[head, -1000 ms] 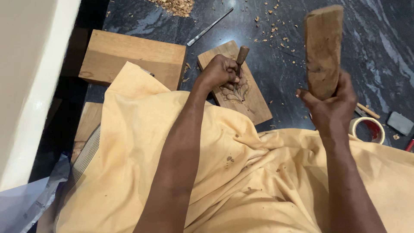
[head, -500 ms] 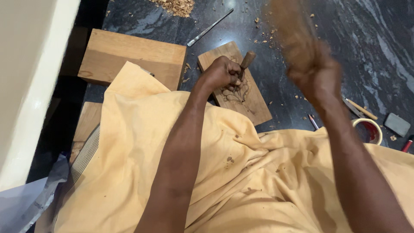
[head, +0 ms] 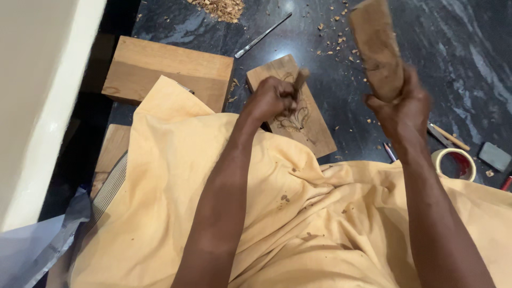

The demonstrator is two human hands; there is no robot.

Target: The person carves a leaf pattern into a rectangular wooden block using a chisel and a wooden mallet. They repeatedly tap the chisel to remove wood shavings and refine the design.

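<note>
2 bare hands are at work over a dark, veined stone floor (head: 458, 58). The left hand (head: 272, 98) is curled tight around a chisel (head: 300, 80), whose wooden handle end pokes out above the knuckles; the blade is hidden under the fist. That fist rests on a small carving board (head: 312, 125), a flat wooden piece lying tilted on the floor, with a curling pattern cut into its face just beside the fingers. The right hand (head: 402, 109) is closed around the lower end of a wooden mallet block (head: 376, 48), held upright in the air, well apart from the chisel and to its right.

A pale orange cloth (head: 320, 224) covers the person's lap and reaches the near edge of the carving board. To the left of the board lies 1 larger plank (head: 165, 69), partly under the cloth. A slim metal tool (head: 262, 36) lies on the floor beyond the board, near a heap of wood shavings (head: 221, 8) at the top edge, and chips are scattered around it. At the right, beside the right wrist, sit a roll of tape (head: 453, 160), a grey sharpening stone (head: 494, 156) and a pencil (head: 450, 137). A white wall (head: 37, 96) runs down the left side.
</note>
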